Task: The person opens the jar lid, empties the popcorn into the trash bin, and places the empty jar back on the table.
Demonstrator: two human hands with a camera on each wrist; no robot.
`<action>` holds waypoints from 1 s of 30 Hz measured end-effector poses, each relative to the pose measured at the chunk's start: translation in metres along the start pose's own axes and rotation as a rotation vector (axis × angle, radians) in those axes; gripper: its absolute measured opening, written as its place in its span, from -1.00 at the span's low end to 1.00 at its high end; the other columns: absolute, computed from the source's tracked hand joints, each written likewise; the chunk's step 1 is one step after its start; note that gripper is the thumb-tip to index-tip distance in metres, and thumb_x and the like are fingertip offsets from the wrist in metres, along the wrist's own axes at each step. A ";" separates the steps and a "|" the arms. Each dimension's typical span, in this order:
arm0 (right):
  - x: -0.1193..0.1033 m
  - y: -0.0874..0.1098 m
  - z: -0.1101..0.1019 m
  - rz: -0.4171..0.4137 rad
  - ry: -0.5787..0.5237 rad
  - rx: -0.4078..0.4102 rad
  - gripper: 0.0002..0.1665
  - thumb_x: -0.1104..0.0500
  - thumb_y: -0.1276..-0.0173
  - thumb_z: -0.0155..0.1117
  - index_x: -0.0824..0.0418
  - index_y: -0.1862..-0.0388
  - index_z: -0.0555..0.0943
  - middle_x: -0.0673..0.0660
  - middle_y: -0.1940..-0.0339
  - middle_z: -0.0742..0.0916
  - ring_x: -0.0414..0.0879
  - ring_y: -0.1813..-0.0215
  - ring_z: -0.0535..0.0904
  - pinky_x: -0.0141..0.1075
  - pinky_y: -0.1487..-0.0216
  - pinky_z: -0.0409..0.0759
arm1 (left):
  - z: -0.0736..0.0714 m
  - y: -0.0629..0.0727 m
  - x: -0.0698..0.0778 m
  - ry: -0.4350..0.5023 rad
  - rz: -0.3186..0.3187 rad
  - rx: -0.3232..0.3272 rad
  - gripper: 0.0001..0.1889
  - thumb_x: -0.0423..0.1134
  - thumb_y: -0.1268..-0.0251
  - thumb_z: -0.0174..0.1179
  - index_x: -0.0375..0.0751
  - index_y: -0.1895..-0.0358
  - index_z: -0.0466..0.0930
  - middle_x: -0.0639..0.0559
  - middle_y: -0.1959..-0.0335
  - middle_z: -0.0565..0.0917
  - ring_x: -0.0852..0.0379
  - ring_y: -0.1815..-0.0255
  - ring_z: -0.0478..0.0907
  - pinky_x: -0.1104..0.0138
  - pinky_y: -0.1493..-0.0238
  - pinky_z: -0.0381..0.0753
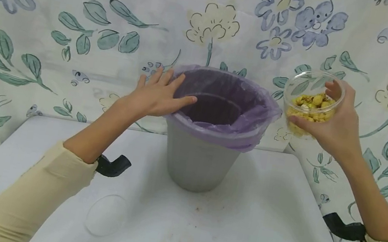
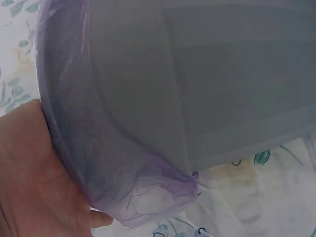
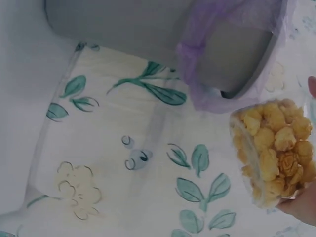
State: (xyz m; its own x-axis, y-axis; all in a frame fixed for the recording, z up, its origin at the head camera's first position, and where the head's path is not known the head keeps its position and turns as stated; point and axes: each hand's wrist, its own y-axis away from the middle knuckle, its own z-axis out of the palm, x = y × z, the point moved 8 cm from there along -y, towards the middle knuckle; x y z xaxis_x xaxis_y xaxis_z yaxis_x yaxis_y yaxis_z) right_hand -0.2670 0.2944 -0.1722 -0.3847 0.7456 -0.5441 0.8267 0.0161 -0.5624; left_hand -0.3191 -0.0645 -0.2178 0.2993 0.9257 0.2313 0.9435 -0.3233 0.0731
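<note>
A grey bin (image 1: 199, 162) stands on the white table, lined with a purple plastic bag (image 1: 249, 134) folded over its rim. My left hand (image 1: 157, 96) rests on the left side of that rim, fingers spread and straight. In the left wrist view, the palm (image 2: 34, 173) lies against the bag-covered edge. To the right of the bin my right hand (image 1: 342, 125) grips a clear round plastic tub (image 1: 292, 90), held up in the air and tilted. Yellow caramel popcorn (image 1: 317, 101) partly fills the tub. The right wrist view shows the popcorn (image 3: 281, 148) through the tub's side.
A clear round lid (image 1: 106, 215) lies flat on the white table (image 1: 256, 232), front left. Small crumbs and brownish smears mark the tabletop in front of the bin. Flower-patterned cloth (image 1: 104, 60) hangs behind and at both sides of the table.
</note>
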 end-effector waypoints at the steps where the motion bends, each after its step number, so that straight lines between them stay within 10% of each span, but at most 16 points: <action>1: -0.003 -0.004 0.000 -0.014 0.018 -0.001 0.30 0.12 0.02 0.69 -0.02 -0.57 0.04 0.12 -0.47 0.38 0.04 -0.46 0.28 -0.15 -0.41 0.29 | 0.000 0.000 0.000 0.000 0.000 0.001 -0.07 0.43 -0.44 -0.34 -0.10 -0.63 -0.30 -0.26 -0.61 -0.32 -0.25 -0.57 -0.51 -0.29 -0.41 -0.48; 18: -0.045 -0.033 0.024 -0.443 0.436 -0.025 0.32 0.16 0.20 0.75 0.39 -0.46 0.15 0.45 -0.31 0.42 0.37 -0.32 0.33 0.07 -0.43 0.24 | 0.002 -0.002 0.004 -0.005 -0.005 0.029 -0.14 0.37 -0.48 -0.30 -0.05 -0.64 -0.23 -0.22 -0.62 -0.31 -0.24 -0.58 -0.48 -0.23 -0.45 -0.45; 30: -0.063 -0.039 0.043 -0.679 0.487 -0.014 0.08 0.25 0.18 0.67 0.46 -0.30 0.27 0.43 -0.14 0.50 0.36 -0.16 0.39 0.15 -0.25 0.33 | 0.003 -0.001 -0.001 0.000 -0.010 0.031 -0.14 0.35 -0.50 -0.28 -0.09 -0.64 -0.23 -0.23 -0.62 -0.31 -0.22 -0.58 -0.47 -0.18 -0.47 -0.43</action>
State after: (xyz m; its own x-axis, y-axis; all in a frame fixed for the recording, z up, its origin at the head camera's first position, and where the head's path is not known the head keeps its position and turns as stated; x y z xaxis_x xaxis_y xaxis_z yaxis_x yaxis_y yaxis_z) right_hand -0.2928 0.2188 -0.1425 -0.5833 0.7754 0.2419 0.4857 0.5717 -0.6612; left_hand -0.3194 -0.0643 -0.2205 0.2902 0.9287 0.2308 0.9502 -0.3082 0.0454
